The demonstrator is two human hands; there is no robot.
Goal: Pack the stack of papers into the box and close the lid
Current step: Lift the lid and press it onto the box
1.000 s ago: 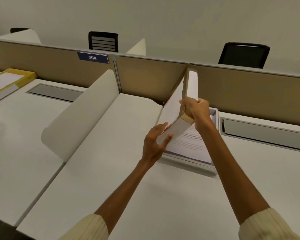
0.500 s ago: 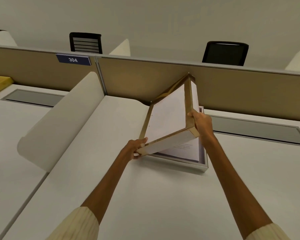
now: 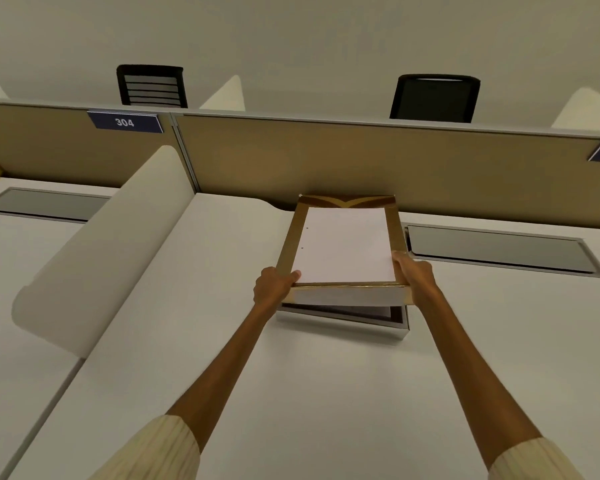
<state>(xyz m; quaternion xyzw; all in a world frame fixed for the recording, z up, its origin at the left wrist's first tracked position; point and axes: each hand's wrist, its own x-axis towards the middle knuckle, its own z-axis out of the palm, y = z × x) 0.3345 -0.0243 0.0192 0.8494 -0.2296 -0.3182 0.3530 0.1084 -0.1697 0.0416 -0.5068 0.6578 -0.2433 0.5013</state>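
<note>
Presently, both hands held the lid (image 3: pixel 343 249), a gold-bordered cover with a white centre panel, roughly level above the box (image 3: pixel 400 322). The left hand (image 3: pixel 272 289) gripped the lid's near left corner, thumb on top and fingers curled beneath. The right hand (image 3: pixel 414 275) gripped the near right corner, fingers closed along the side edge. The box sat on the white desk (image 3: pixel 291 393), just beside the tan partition (image 3: pixel 326 157), and was skewed relative to the lid, its near right corner projecting beyond the lid's front edge. The lid's front edge stood clear of the box rim; whether its far edge touched the box could not be determined. The papers were presumably inside the box, though the lid hid the interior. A grey cable tray cover (image 3: pixel 499 249) lay just beside the box, to its right.
</note>
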